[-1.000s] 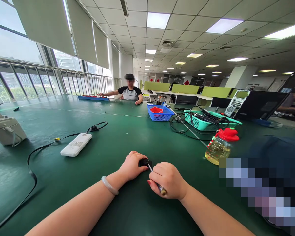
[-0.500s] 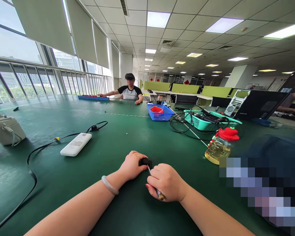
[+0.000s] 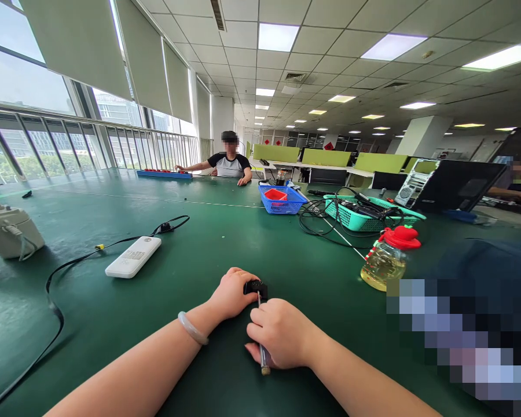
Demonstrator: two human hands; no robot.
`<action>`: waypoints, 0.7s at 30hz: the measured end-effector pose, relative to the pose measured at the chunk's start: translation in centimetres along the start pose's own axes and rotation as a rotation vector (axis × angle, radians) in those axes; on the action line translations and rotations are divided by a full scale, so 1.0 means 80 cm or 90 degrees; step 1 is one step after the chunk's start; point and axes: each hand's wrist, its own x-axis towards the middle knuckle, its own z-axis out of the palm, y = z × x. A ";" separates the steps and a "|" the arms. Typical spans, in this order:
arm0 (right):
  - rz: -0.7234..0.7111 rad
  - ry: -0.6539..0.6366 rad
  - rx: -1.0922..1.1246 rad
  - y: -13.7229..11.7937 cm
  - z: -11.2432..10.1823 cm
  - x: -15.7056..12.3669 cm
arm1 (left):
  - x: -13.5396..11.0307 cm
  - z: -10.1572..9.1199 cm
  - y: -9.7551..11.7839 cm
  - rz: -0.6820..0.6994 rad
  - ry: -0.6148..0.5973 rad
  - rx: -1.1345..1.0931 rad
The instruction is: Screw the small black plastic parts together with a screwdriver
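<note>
My left hand [image 3: 234, 293], with a pale bangle on the wrist, grips a small black block-like part [image 3: 256, 286] against the green tabletop [image 3: 208, 370]. Its exact kind does not show. My right hand [image 3: 282, 333] is wrapped round a screwdriver [image 3: 264, 359], whose thin metal shaft points away from me. The tip meets the near side of the black part; whether it sits in a screw cannot be made out. The handle's end sticks out below my right fist.
A white power bank [image 3: 134, 256] and a black cable [image 3: 56, 284] lie left. To the right stand a red-lidded bottle [image 3: 384, 263], a blue basket [image 3: 282, 202] and a teal basket [image 3: 364, 217] with tangled cables. Across the table sits a person [image 3: 230, 159] beside a blue tray [image 3: 165, 174].
My right hand has shifted slightly left and toward me. The screwdriver has swung from a slant to nearly straight ahead. My left hand still holds the black part in place.
</note>
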 end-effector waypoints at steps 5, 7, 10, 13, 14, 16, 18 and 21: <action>0.051 0.080 0.000 0.006 -0.009 -0.003 | 0.001 0.001 -0.003 0.006 0.000 -0.001; 0.070 0.108 -0.001 0.010 -0.012 -0.004 | 0.001 0.002 -0.004 0.008 0.000 0.001; 0.087 0.134 0.000 0.013 -0.015 -0.007 | 0.001 0.003 -0.005 0.011 -0.001 0.005; 0.089 0.138 -0.004 0.011 -0.014 -0.007 | 0.001 0.003 -0.005 0.007 -0.003 0.009; 0.085 0.132 -0.006 0.010 -0.012 -0.006 | 0.001 0.002 -0.005 0.005 -0.004 0.009; 0.064 0.104 -0.009 0.006 -0.007 -0.005 | 0.002 0.002 -0.005 0.005 -0.005 0.011; 0.033 0.055 -0.012 0.001 -0.001 -0.003 | 0.002 0.001 -0.004 0.006 -0.003 0.010; -0.006 -0.025 -0.010 -0.002 0.005 -0.001 | 0.002 0.001 -0.004 0.006 0.001 0.005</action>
